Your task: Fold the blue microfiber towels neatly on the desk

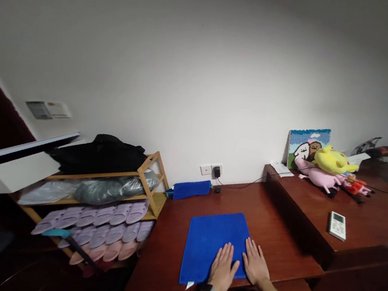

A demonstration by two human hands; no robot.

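A blue cloth (209,239) lies spread out on the brown wooden desk (162,259), with a small white tag at its near left corner. My left hand (223,269) rests flat on the near part of the cloth, fingers stretched forward, a watch on the wrist. At the cloth's right edge lies my right hand (255,262), palm down and partly over the desk, fingers extended. Neither hand holds anything.
A rolled blue cloth (192,190) sits by the wall beside a plugged-in charger (217,171). Left stands a wooden rack (153,202) of slippers and bags. On the raised surface at right are a white remote (338,225), plush toys (333,160) and a picture (309,143).
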